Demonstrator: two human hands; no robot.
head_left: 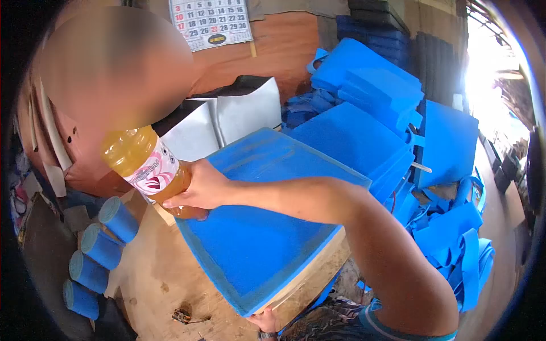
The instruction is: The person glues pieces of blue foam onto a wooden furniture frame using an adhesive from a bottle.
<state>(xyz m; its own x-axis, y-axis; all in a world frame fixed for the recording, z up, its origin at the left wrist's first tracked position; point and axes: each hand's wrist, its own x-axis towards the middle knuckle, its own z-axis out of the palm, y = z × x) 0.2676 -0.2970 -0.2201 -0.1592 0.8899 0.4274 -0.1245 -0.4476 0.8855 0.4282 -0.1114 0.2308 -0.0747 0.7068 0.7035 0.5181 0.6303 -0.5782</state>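
Observation:
A plastic bottle (pixel 154 170) of yellow-orange drink, with a pink and white label, is tilted toward the upper left. The fingers of my right hand (pixel 199 186) wrap around its lower part; its upper end runs into a blurred area. Below it lies a large blue-topped board (pixel 267 227) with a pale wooden side, over which my right forearm reaches. My left hand (pixel 265 321), wearing a wristwatch, grips the near corner of this board from below. Its thumb shows at the edge, and its other fingers are hidden.
Several blue rolls (pixel 109 245) stand in a row at left. A small dark object (pixel 182 315) lies on the wooden surface (pixel 151 273). Blue sheets (pixel 347 142) are stacked at right, above blue strips (pixel 463 244). White panels (pixel 247 111) lean behind, beneath a calendar (pixel 210 25).

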